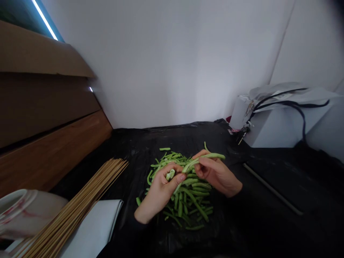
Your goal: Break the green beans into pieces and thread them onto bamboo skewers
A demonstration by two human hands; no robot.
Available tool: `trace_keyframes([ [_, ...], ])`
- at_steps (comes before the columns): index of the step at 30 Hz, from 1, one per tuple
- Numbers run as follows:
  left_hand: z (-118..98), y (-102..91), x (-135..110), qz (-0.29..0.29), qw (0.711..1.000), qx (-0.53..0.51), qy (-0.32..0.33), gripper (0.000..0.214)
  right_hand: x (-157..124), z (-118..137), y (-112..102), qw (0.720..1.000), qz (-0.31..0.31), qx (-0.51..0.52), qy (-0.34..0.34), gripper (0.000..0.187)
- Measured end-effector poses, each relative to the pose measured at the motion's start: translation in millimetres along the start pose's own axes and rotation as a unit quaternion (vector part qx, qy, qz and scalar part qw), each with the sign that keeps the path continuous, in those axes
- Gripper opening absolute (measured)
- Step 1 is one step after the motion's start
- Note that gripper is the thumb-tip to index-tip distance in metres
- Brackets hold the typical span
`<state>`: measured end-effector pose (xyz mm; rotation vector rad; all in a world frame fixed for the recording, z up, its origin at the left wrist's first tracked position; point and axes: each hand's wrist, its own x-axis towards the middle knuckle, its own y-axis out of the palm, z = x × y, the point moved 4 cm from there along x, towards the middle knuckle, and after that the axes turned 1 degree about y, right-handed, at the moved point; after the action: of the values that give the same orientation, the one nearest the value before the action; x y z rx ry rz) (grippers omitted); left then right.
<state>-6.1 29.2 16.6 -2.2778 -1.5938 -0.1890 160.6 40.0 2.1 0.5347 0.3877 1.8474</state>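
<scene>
Over a pile of green beans [185, 204], my two hands hold one long green bean [213, 156] between them. My left hand [162, 186] is closed, its thumb pressing on the bean's near end. Snapped bean pieces [170, 175] show their cut ends in the curl of its fingers. My right hand [219, 175] is pinched round the same bean further along, and the bean's tip sticks out to the right past the fingers. The pile has both whole beans and short pieces, partly hidden by my hands.
A black plastic sheet [142, 143] covers the table. At left lie a bundle of thin wooden sticks [88, 193], a folded white sheet [92, 227] and a whitish container [40, 211]. A white box with black cords [279, 125] stands back right; a thin dark rod [272, 188] lies nearer.
</scene>
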Motion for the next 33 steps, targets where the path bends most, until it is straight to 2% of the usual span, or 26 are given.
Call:
trace_keyframes([
  [8,9,2.3,-3,-0.092,0.99,-0.097,-0.052,0.027,1,-7,0,1.0,-0.012,0.005,-0.01,0.014],
  [14,20,-11.7,0,-0.191,0.949,-0.236,-0.082,0.031,-4,-23,10,0.998,0.011,-0.057,0.039,0.02],
  [22,17,-11.0,3,-0.204,0.927,-0.298,-0.099,0.032,-3,-19,5,0.999,-0.01,-0.024,0.03,0.02],
  [30,14,-24.1,6,-0.221,0.914,-0.336,-0.062,0.025,-1,-15,1,0.999,-0.017,-0.027,0.024,0.021],
  [33,16,-31.5,7,-0.241,0.896,-0.37,-0.044,0.026,0,-13,-1,0.999,-0.022,-0.032,0.023,0.021],
])
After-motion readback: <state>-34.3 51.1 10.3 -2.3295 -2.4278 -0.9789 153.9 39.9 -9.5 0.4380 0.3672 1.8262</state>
